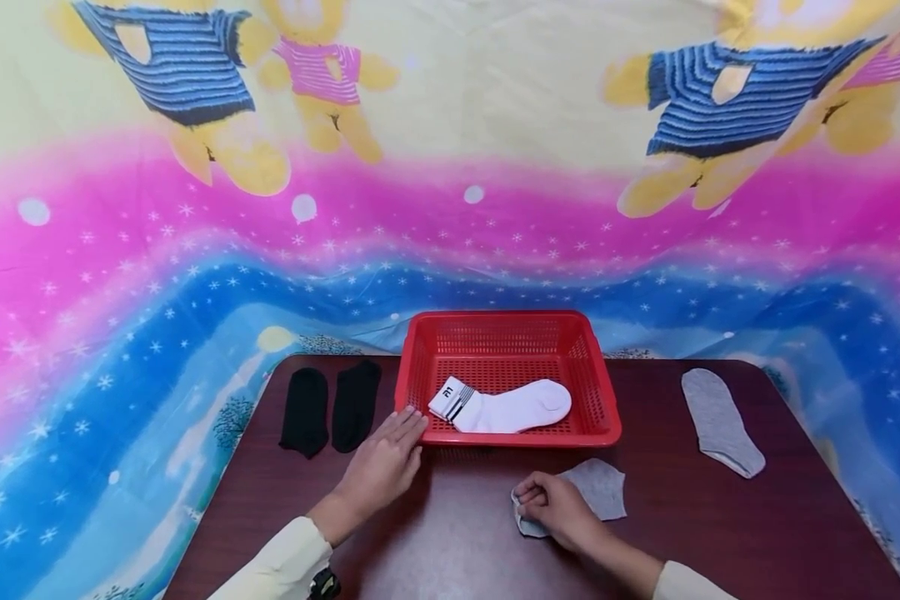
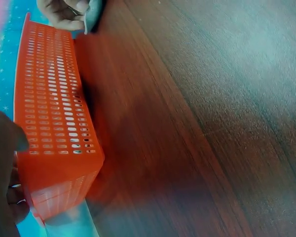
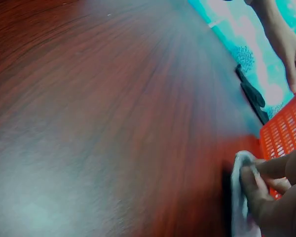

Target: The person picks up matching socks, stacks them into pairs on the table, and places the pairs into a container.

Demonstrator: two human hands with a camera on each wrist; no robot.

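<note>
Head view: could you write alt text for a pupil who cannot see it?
A person's right hand pinches a gray sock in front of a red basket, while the left hand rests on the basket's near left corner. A white sock lies inside it; on the dark table, two black socks lie left of the basket and another gray sock to the right.

Head high; wrist views near basket [image 1: 504, 367]

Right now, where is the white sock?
In the head view, the white sock lies inside the red perforated basket, its striped cuff nearest the left hand at the basket's near-left corner.
</note>
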